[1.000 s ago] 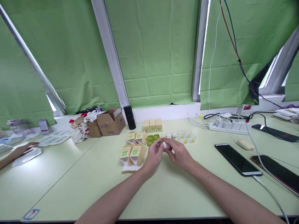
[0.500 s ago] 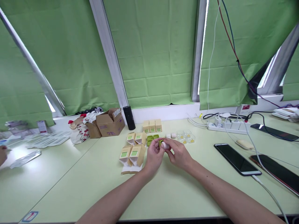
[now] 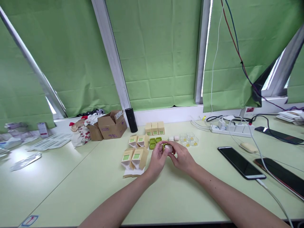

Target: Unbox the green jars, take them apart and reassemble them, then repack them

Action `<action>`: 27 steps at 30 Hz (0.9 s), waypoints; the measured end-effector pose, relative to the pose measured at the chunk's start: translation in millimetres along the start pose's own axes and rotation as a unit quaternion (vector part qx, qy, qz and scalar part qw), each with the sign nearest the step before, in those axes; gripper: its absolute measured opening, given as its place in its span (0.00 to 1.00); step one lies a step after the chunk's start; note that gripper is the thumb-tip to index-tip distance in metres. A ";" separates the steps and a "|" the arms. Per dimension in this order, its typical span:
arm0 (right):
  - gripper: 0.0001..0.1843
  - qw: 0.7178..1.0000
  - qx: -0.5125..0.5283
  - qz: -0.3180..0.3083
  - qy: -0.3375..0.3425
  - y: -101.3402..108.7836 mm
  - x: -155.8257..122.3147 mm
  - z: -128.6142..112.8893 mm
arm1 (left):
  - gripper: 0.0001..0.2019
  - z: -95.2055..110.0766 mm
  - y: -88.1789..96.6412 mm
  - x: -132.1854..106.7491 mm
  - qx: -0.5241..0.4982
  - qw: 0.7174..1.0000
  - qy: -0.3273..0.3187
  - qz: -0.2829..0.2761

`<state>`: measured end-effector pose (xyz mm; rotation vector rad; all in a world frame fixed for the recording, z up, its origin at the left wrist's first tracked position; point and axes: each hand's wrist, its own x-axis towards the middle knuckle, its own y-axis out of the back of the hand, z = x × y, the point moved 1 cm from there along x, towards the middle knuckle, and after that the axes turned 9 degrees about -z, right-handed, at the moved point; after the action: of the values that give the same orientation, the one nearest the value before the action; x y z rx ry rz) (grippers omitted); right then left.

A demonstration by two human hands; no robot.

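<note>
My left hand [image 3: 158,160] and my right hand [image 3: 183,157] meet above the pale green table [image 3: 95,177], fingers pinched together on a small white and green case [image 3: 167,147]. Just behind them lie green cases [image 3: 155,141], two small white pieces [image 3: 174,138] and clear plastic shells with yellow dots [image 3: 189,140]. To the left of my left hand stand open tan cartons with green labels [image 3: 135,155]. A row of three shut tan cartons [image 3: 155,128] stands further back.
A black cylinder [image 3: 131,119] and an open cardboard box [image 3: 112,123] stand by the window sill. Phones [image 3: 241,162] on cables lie at the right, beside a white power strip [image 3: 231,128]. Plastic packets [image 3: 48,143] lie at the far left.
Another person's hand at the far left edge has withdrawn out of view. My two hands stay together on the small case, shifting it slightly.
</note>
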<state>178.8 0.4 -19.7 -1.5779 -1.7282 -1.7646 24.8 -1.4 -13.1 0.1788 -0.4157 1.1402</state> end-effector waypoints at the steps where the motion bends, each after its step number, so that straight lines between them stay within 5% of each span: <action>1: 0.26 1.000 0.001 -0.003 -0.003 -1.1 -0.7 0.6 | 0.26 -1.2 -0.1 -0.2 -0.001 1.000 0.004 -0.002; 27: 0.20 0.998 -0.041 0.036 0.014 -5.3 1.7 -1.8 | 0.24 -1.4 -1.9 0.4 0.033 0.999 0.016 0.024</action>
<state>173.2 1.3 -21.0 -1.6188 -1.5860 -1.8344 26.9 -1.3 -14.0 0.2083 -0.3553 1.2040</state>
